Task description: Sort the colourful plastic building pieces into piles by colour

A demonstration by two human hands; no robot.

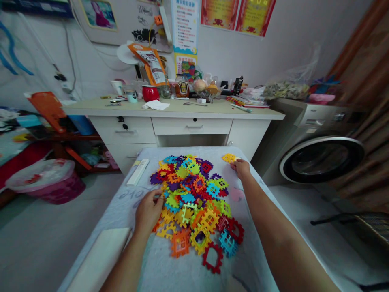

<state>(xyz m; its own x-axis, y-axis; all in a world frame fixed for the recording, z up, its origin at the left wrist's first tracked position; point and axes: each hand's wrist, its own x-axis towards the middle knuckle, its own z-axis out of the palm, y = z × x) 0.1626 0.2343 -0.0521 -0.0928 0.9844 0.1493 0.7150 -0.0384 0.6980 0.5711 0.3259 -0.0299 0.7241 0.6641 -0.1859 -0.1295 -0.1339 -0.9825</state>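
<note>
A heap of interlocking plastic building pieces (199, 184) in red, orange, yellow, green, blue and purple covers the middle of the cloth-topped table (170, 273). My left hand (148, 209) is at the heap's left edge, its fingers curled together among the pieces; what they pinch is hidden. At the far right of the table, my right hand (242, 168) is closed at the edge of a yellow interlocking piece (228, 158), apart from the heap. Nearest me lie a dark red frame piece (221, 259) and an orange window piece (180, 243).
A white narrow box (138, 172) and a larger white panel (99, 259) lie along the table's left side. Beyond stands a desk (124, 129) with jars, a red cup (150, 93) and books. A washing machine (322, 158) is at right, a pink bin (48, 182) at left.
</note>
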